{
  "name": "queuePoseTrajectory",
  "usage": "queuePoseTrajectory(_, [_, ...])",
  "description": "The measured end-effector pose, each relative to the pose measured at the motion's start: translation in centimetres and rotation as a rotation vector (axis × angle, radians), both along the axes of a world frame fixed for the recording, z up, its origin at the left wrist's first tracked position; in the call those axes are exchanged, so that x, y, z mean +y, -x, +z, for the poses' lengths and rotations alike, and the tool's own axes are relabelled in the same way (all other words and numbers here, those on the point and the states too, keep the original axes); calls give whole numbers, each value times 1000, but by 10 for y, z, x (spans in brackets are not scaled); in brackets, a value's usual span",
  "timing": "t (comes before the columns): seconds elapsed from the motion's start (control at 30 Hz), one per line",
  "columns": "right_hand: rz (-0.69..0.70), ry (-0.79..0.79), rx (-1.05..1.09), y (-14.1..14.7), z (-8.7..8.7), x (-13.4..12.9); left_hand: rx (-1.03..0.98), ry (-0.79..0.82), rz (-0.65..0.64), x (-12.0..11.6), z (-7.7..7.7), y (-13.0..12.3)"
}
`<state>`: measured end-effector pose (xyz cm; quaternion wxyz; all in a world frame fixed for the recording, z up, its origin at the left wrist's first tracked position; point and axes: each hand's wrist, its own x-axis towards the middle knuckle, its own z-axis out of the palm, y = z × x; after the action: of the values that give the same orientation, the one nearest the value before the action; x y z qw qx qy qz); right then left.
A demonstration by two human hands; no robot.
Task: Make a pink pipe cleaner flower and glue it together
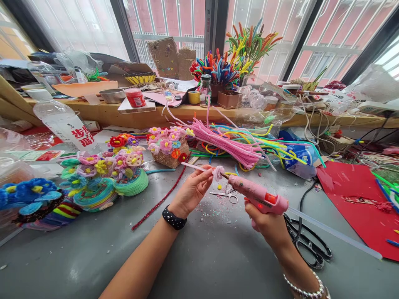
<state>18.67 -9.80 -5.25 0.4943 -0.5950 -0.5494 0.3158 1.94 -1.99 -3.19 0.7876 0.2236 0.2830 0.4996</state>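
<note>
My left hand [195,187] is closed in a pinch on a pale pink pipe cleaner [218,173], whose end is bent into a small curl; a straight length sticks out to the left. Wrapped round the handle of a pink hot glue gun [254,193] is my right hand [264,222]. The gun's nozzle touches or nearly touches the curl. A clear glue stick [336,238] trails from its back, and a red light glows on its side. Beneath the nozzle, small scissors [229,195] lie on the table. A dark red glittery pipe cleaner [158,201] lies left of my left hand.
Pipe-cleaner flower pots [132,182] and a water bottle [64,120] stand at left. A flower basket [171,151] and a bundle of pink pipe cleaners [226,143] lie behind my hands. At right are black-handled scissors [311,245], a cord, and red sheet [346,195].
</note>
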Motion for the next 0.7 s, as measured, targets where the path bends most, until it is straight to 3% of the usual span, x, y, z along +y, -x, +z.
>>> queuePoseTrajectory(0.1, [-50,-9,-76,1,1,0,40,-18,50,0,1,-1])
queuePoseTrajectory(0.27, [-49,-179,-201,1,0,1,63,-12,139,4,-3,-1])
queuePoseTrajectory(0.4, [-163,-215,-292,-2,-3,3,45,-6,137,5,-3,1])
queuePoseTrajectory(0.5, [-237,-165,-336,-3,-2,4,-51,-67,-33,0,1,5])
queuePoseTrajectory(0.63, [-274,-33,-274,-6,1,9,-244,-362,-414,-5,2,17])
queuePoseTrajectory(0.7, [-316,78,-165,-11,2,13,-318,-436,-513,-4,0,23])
